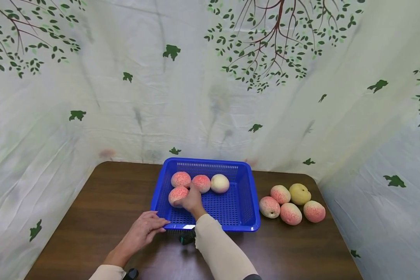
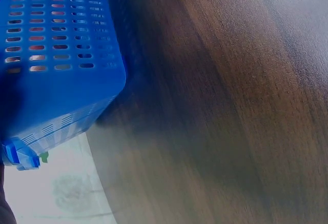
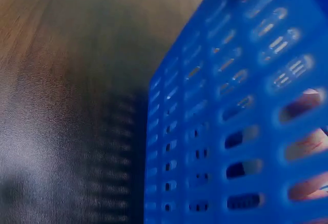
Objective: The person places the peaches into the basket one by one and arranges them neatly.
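A blue plastic basket stands on the brown table. Inside it, my right hand grips a pink speckled peach at the front left, thumb on its near side and fingers toward its right. Behind lie another pink peach, a pink peach and a pale cream one. My left hand holds the basket's front left corner by the rim. In the left wrist view the basket wall fills the upper left; the right wrist view shows its slotted side, with parts of peaches behind the slots.
Right of the basket, several peaches sit in a group on the table, among them a yellow one and a pink one. A pale curtain printed with leaves and branches hangs behind the table and along its sides.
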Demonstrator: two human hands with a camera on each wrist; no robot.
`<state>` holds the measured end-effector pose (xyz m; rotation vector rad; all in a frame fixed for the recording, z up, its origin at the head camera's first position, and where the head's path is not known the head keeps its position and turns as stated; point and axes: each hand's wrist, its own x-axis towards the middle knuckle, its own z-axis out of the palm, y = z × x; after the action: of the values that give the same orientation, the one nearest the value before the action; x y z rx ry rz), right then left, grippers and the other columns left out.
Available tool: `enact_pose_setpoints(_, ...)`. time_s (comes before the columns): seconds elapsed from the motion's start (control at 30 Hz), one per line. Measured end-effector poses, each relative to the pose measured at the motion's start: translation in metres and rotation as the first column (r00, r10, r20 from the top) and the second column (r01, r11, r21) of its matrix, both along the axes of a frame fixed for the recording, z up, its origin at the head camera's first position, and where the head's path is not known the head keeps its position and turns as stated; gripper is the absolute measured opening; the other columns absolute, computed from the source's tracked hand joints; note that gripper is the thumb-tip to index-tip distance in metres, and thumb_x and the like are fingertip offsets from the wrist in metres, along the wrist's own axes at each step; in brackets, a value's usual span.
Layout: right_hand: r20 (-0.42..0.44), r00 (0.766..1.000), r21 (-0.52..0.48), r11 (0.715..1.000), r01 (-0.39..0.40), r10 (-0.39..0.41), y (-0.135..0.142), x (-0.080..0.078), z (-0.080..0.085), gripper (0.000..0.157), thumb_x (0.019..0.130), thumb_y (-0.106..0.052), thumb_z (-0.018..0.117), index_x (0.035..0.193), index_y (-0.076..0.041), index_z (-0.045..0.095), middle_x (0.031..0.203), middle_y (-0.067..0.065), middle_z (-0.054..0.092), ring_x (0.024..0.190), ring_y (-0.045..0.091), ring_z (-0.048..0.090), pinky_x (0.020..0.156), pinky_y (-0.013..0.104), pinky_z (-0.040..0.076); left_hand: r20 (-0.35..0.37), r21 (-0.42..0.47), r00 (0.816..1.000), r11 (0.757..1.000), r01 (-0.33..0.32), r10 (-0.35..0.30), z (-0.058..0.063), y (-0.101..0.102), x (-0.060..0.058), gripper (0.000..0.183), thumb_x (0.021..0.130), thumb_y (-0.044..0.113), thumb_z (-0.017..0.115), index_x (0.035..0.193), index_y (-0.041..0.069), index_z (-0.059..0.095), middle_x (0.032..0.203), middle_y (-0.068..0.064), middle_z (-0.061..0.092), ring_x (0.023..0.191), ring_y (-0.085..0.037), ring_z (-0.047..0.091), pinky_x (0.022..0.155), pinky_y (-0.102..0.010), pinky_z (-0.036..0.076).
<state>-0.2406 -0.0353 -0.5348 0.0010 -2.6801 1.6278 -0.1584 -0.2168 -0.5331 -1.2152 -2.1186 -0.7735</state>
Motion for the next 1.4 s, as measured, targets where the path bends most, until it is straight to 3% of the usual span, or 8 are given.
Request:
enact_pose_setpoints(0.23,-0.038,0.999,0.095,0.995,-0.012,0.015,-0.0031,0.0002,-0.0052,0.066,0.051,-0.007,0.093,0.106,-0.003,0.057,0.099,0.008,0.063,0.095,0.023,0.060,0.088,0.035,0.050,-0.022,-0.001,1.000,1.000,-0.002,0.002,-0.0009,0.0014,0.0000,0.046,0.100,0.036,0.043,0.093,0.004,0.075,0.085,-0.001,0.074,0.077,-0.017,0.063,0.085,-0.036,0.041)
enact_pose_setpoints(0.53,0.011,1.000,0.145,0.989,-0.008,0.006,-0.0051,0.0003,-0.0064,0.071,0.051,-0.012,0.095,0.109,-0.005,0.055,0.105,0.008,0.059,0.099,0.024,0.058,0.091,0.039,0.048,-0.011,-0.006,1.000,1.000,-0.007,0.007,0.0004,0.0020,0.0010,0.047,0.100,0.036,0.041,0.093,0.004,0.075,0.086,-0.001,0.074,0.077,-0.016,0.063,0.083,-0.039,0.041)
enact_pose_setpoints(0.83,0.079,0.997,0.070,0.997,-0.028,0.023,0.0003,0.0026,-0.0093,0.074,0.059,-0.010,0.091,0.121,0.000,0.053,0.113,0.013,0.061,0.105,0.027,0.059,0.095,0.042,0.048,-0.012,-0.003,1.000,1.000,-0.003,0.003,-0.0006,0.0026,0.0009,0.046,0.100,0.036,0.042,0.093,0.004,0.075,0.086,-0.002,0.074,0.077,-0.016,0.063,0.083,-0.039,0.041)
enact_pose_setpoints(1.13,0.031,1.000,0.082,0.997,0.002,-0.005,0.0005,0.0003,-0.0110,0.066,0.055,-0.009,0.092,0.113,-0.001,0.059,0.103,0.012,0.066,0.096,0.023,0.062,0.090,0.035,0.050,-0.005,-0.003,1.000,1.000,-0.007,0.007,-0.0001,0.0018,0.0007,0.046,0.099,0.036,0.043,0.093,0.004,0.075,0.086,-0.001,0.074,0.077,-0.016,0.064,0.083,-0.040,0.041)
enact_pose_setpoints(1.4,0.039,0.999,0.078,0.997,-0.012,0.009,-0.0002,-0.0007,-0.0100,0.067,0.057,-0.008,0.091,0.114,0.000,0.057,0.104,0.013,0.065,0.096,0.024,0.061,0.090,0.036,0.049,0.001,0.003,1.000,1.000,-0.006,0.006,-0.0007,0.0008,-0.0002,0.045,0.099,0.035,0.044,0.093,0.003,0.075,0.085,-0.001,0.074,0.077,-0.016,0.064,0.084,-0.039,0.041)
